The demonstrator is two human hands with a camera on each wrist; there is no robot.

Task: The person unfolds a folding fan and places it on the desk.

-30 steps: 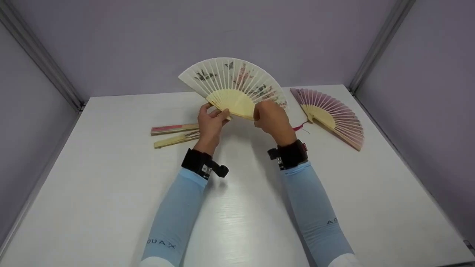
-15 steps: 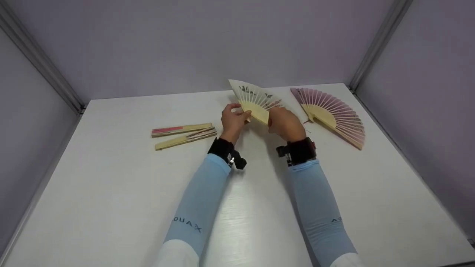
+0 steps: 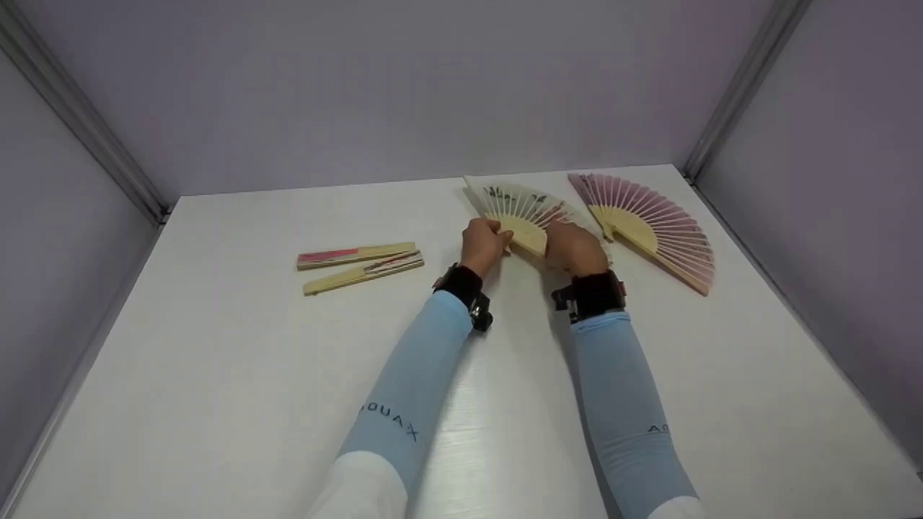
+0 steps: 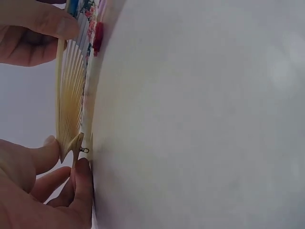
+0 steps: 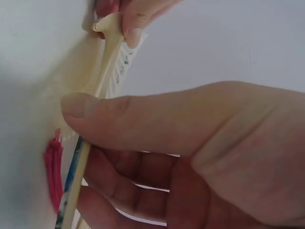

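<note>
Both hands hold a cream paper fan [image 3: 525, 209] with flower prints, spread open and lying low over the white table [image 3: 216, 375] near its far edge. My left hand [image 3: 497, 234] pinches the pivot end [image 4: 78, 145] between thumb and fingers. My right hand [image 3: 566, 241] grips the right outer rib, with the thumb [image 5: 143, 119] pressed on it. A red tassel [image 5: 52, 171] hangs beside that rib. In the left wrist view the fan [image 4: 71, 95] shows edge-on, right by the tabletop; I cannot tell whether it touches.
A pink fan [image 3: 649, 223] lies spread open just right of the cream one, near the back right corner. Two folded fans [image 3: 357, 254] [image 3: 363, 272] lie side by side at the left. Lilac walls [image 3: 433, 86] close in the table.
Both hands carried the cream fan right and away from me. It went from upright and wide open down to nearly flat by the table, beside the pink fan.
</note>
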